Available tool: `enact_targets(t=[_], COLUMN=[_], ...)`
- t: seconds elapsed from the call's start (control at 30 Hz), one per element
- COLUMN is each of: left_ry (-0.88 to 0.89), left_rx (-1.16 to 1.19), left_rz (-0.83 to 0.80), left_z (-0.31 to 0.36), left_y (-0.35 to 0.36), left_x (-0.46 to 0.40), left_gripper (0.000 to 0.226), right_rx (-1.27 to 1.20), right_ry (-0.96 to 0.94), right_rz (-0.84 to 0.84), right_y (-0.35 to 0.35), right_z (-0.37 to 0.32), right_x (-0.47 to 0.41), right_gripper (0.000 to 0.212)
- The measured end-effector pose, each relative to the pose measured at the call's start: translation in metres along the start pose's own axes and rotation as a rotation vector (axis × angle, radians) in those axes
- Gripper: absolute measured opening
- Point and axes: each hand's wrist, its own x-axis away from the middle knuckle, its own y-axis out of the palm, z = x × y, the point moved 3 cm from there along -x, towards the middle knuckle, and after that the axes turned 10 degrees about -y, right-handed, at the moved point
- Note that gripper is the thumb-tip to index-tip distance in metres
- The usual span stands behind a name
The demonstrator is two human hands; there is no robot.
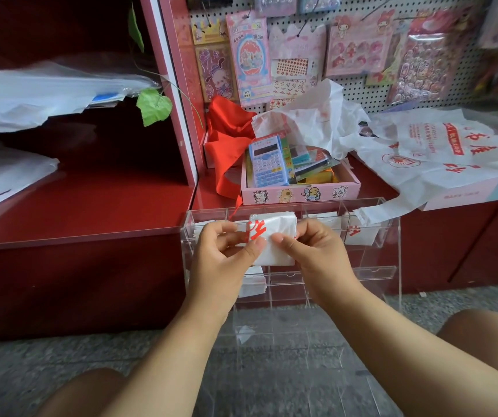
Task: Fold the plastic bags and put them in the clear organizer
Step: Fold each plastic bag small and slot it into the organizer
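Folded bag (272,239) held up in front of the clear organizer (389,236), pinched at both sides — left hand (226,251) with thumb and fingers nipping the left edge over the red print, right hand (314,251) with thumb and fingers nipping the right edge. Neither hand spread; both closed on the plastic. Packet compact, squarish, level with the organizer's top row of compartments and just before the second from the left. Organizer standing on the floor against the front edge of the red shelf (91,212), other folded bags (359,234) already lying in compartments to the right and lower down. Loose bags (422,158) still unfolded, spread along the shelf toward its right end behind a pink box (302,194) holding a calculator (267,164).

Best handled, by the look of it, with the pinch kept tight on both edges so the slippery folds cannot spring apart — air pressed out first, creases flattened between thumbs and fingers. Then packet turned narrow edge first, lined up squarely with the open compartment, and slid in without catching the acrylic divider. Release only once the walls hold the fold shut. Risk: thin film unfurling if one side is let go early.
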Motion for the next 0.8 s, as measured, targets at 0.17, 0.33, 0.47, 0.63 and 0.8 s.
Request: enact_targets(t=[0.17,0.33,0.47,0.63,0.8], left_ry=[-0.211,-0.161,-0.140,-0.135,-0.049], left_rx=[0.197,0.170,0.037,-0.035,-0.146], left_rz=[-0.051,-0.137,-0.159,-0.126,-0.088], left_z=[-0.007,-0.009,-0.011,-0.011,-0.008], left_y=[0.002,0.003,0.005,0.005,0.013], left_x=[-0.005,-0.005,-0.008,-0.019,-0.031], left_gripper=[0.060,0.031,0.014,0.009,0.014], right_rx=[-0.025,0.002,0.123,0.441,0.518], right_ry=[0.023,0.161,0.117,0.018,-0.030], right_rz=[-0.129,-0.245,-0.269,-0.261,-0.219], right_y=[0.003,-0.002,-0.010,-0.020,-0.024], right_z=[0.004,0.001,-0.008,-0.013,-0.013], right_x=[0.000,-0.007,-0.012,-0.018,-0.023], right_gripper=[0.033,0.052,0.010,0.017,0.013])
